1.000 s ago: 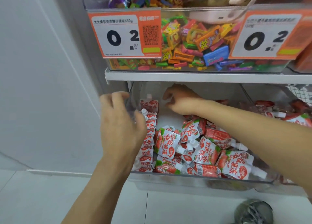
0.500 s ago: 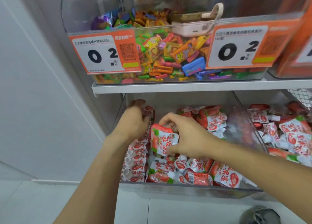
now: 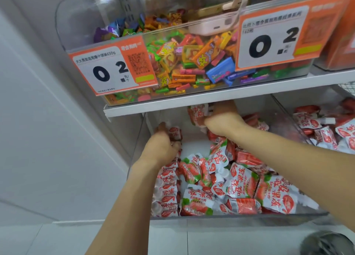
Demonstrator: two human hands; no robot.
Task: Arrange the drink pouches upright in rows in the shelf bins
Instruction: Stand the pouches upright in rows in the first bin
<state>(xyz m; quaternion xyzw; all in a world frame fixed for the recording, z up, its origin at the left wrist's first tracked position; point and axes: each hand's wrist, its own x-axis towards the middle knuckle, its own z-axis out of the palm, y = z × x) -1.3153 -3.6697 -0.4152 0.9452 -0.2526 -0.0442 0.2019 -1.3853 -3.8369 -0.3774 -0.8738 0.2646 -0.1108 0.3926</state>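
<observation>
Drink pouches (image 3: 240,185), red and white with strawberry print, lie in a loose jumble across the clear shelf bin (image 3: 230,217) on the lower shelf; along its left wall a row of pouches (image 3: 168,189) stands upright, packed front to back. Above, on the white shelf board (image 3: 211,99), sits a candy bin (image 3: 192,62) with two orange price tags (image 3: 113,70), and a neighbouring bin (image 3: 330,128) at right holds more pouches. The right hand (image 3: 224,122) reaches deep under the shelf, fingers curled round one held pouch (image 3: 197,114) lifted above the bin floor. The left hand (image 3: 163,145) rests against the back end of the upright row; whether its fingers grasp a pouch cannot be told.
</observation>
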